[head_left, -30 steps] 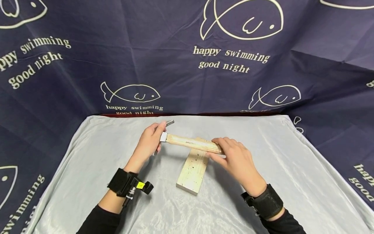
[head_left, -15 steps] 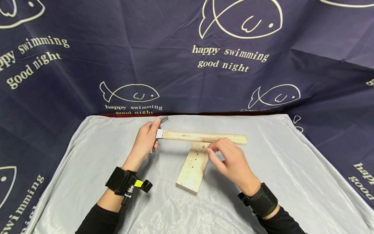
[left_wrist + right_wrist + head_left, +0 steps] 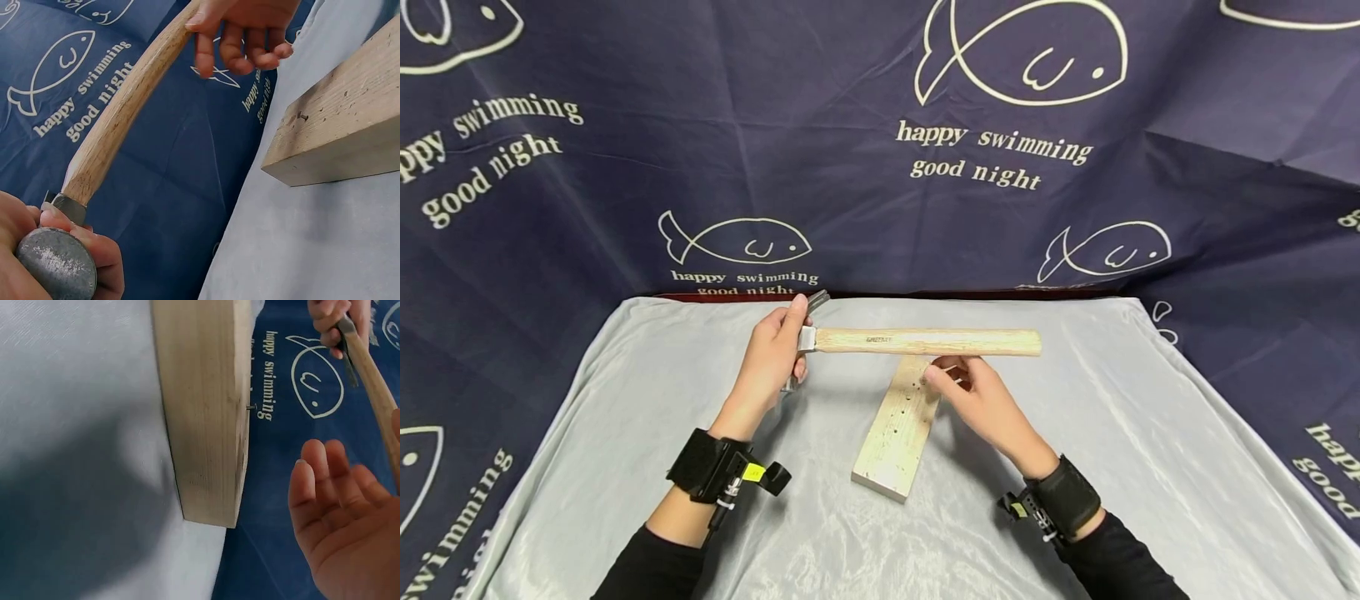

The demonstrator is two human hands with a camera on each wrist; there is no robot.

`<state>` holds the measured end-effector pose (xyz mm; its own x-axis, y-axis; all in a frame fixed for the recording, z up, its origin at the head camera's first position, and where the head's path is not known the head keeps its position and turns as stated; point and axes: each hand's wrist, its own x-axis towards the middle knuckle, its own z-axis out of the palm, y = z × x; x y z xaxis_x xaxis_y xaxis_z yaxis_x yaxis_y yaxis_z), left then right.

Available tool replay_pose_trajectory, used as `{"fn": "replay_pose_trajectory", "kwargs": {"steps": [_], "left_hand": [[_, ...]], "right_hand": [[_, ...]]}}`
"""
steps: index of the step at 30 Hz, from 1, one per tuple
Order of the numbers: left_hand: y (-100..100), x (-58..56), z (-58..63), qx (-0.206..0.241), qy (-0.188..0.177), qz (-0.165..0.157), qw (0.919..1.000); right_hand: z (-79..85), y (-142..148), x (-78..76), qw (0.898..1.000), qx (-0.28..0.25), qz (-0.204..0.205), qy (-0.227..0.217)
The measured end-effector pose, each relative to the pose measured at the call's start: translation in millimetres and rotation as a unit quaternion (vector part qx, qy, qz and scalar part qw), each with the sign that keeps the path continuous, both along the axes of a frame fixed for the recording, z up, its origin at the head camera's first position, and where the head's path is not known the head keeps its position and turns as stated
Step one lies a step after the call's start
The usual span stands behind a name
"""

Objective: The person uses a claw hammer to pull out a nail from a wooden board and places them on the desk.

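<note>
My left hand (image 3: 767,354) grips a claw hammer by its metal head, fingers curled round it. The hammer's wooden handle (image 3: 925,342) points right, level above the far end of a wooden board (image 3: 891,450). In the left wrist view the round striking face (image 3: 57,264) shows below the fingers. Just under the handle, my right hand (image 3: 973,387) has its fingers loosely bent and spread, with no thing in its palm (image 3: 356,544). Its thumb overlaps the handle in the left wrist view. A short nail (image 3: 302,116) sticks up from the board near that end.
The board lies on a pale grey cloth (image 3: 805,517) covering the table, and several small holes mark its top. Behind the table hangs a dark blue curtain (image 3: 865,233) with white fish prints. Both wrists wear black camera straps (image 3: 1067,496).
The right hand has let go of the handle's end and moved down-left beneath it. Held by the left hand, the hammer has swung level and shifted slightly left and up.
</note>
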<state>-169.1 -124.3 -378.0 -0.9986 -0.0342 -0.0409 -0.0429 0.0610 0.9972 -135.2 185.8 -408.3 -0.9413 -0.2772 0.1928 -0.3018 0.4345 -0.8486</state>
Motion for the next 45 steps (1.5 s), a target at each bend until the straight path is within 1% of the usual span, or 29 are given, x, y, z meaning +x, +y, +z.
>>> {"fn": "replay_pose_trajectory", "kwargs": {"steps": [5,8,11,14,16,19,22,26,32,34,35,37,40,42,44,45], "left_hand": [[2.7,1.7,3.0,0.001,0.006,-0.006,1.0000],[4.2,2.9,4.0,0.001,0.006,-0.008,1.0000],[5.8,3.1,3.0,0.003,0.003,-0.011,0.9999],[7.3,2.2,-0.5,0.012,-0.005,-0.016,0.9998],[8.1,1.6,-4.0,0.019,-0.012,-0.019,0.9996],[8.4,0.9,-10.6,0.030,-0.021,-0.022,0.9991],[9.2,0.8,-15.9,0.033,-0.032,-0.026,0.9986],[14.5,1.4,-23.3,0.047,-0.051,-0.027,0.9972],[28.6,6.2,-35.6,0.081,-0.077,-0.024,0.9934],[32.7,8.2,-37.5,0.087,-0.086,-0.023,0.9923],[34.5,8.8,-38.2,0.090,-0.091,-0.023,0.9915],[37.8,9.5,-39.0,0.099,-0.100,-0.022,0.9899],[41.7,9.4,-39.7,0.111,-0.108,-0.024,0.9876],[43.5,9.2,-40.2,0.112,-0.109,-0.026,0.9873],[45.2,9.3,-40.1,0.103,-0.106,-0.028,0.9886],[46.0,9.5,-40.0,0.097,-0.103,-0.030,0.9894]], "right_hand": [[-1.6,3.3,-5.7,0.997,-0.072,0.007,-0.040],[-0.5,3.2,-6.6,0.990,-0.126,0.020,-0.065],[0.7,1.4,-8.5,0.973,-0.211,0.041,-0.085],[1.5,-1.0,-10.8,0.951,-0.293,0.056,-0.083],[1.9,-2.3,-12.1,0.939,-0.330,0.064,-0.075],[4.3,-5.3,-12.6,0.923,-0.371,0.075,-0.064],[7.2,-8.7,-12.6,0.905,-0.413,0.081,-0.057],[9.5,-11.6,-14.3,0.887,-0.452,0.085,-0.040],[16.2,-15.7,-19.0,0.873,-0.480,0.087,-0.019],[19.4,-18.2,-20.0,0.866,-0.493,0.086,-0.018],[20.8,-19.5,-20.4,0.861,-0.502,0.085,-0.018],[23.7,-22.3,-21.4,0.847,-0.525,0.080,-0.017],[28.7,-26.9,-22.5,0.824,-0.562,0.067,-0.016],[32.7,-30.4,-24.1,0.809,-0.585,0.059,-0.017],[36.6,-33.8,-25.5,0.798,-0.601,0.051,-0.014],[38.3,-35.4,-26.3,0.795,-0.605,0.048,-0.011]]}}
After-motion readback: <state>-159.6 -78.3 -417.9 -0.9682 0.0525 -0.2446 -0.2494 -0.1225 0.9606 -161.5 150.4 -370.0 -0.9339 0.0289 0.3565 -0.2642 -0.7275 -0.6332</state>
